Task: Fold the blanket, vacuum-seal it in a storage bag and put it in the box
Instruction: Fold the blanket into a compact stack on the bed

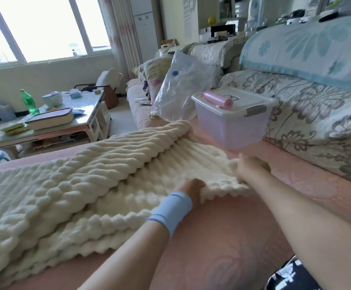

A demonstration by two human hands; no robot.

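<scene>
The cream blanket (86, 185) lies across the pink sofa seat (233, 237), filling the left and middle of the view, its near left part already doubled into loose, uneven layers. Both hands work its right edge. The left hand (193, 188), above a blue wristband (170, 212), has its fingers curled into the pile and grasps the edge. The right hand (252, 166), a little farther and to the right, pinches the same edge, though its fingertips are partly lost in the fabric. Just beyond the blanket's raised far fold stands the lidded box (231, 126) with a pink pump (217, 100) resting on its lid, and the clear storage bag (183, 91) leans to the left of it. The likely trouble is in the pull. Both grips sit close together on one edge, so drawing it across may drag the slack near layers askew and leave a lumpy, crooked fold that fits the bag badly. A high, wide sweep of the fabric could also brush the box and roll the pump off its lid.
</scene>
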